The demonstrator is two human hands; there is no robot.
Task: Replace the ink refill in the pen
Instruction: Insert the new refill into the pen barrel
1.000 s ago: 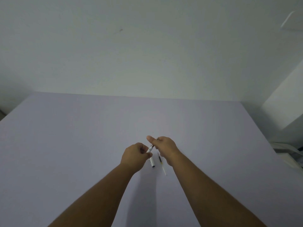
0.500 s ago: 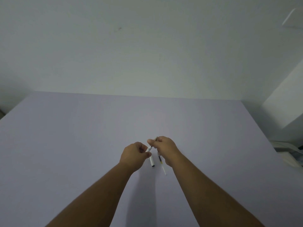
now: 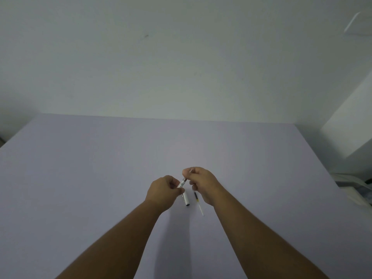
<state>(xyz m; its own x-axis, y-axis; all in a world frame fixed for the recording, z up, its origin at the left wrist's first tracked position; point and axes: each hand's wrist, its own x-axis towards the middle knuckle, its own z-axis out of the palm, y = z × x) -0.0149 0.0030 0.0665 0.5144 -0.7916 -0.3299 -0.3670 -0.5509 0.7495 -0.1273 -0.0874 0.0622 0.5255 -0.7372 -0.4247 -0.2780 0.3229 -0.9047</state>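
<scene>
My left hand (image 3: 164, 190) grips a white pen barrel (image 3: 181, 183) that tilts up to the right. My right hand (image 3: 202, 183) pinches a thin refill (image 3: 190, 170) at the barrel's upper end; most of it is hidden by the fingers. On the table below the hands lies a white pen cap (image 3: 186, 200) with a dark end. Just to its right lies a second thin refill (image 3: 198, 202), dark at the far end and pale toward me.
The lilac table (image 3: 80, 178) reaches a plain pale wall at the back. A white cabinet (image 3: 354, 125) stands at the right, with some pale clutter (image 3: 354, 186) beyond the table's right edge.
My hands have shifted slightly apart, and a little more of the barrel's upper end shows between them. The cap and the loose refill on the table have not moved.
</scene>
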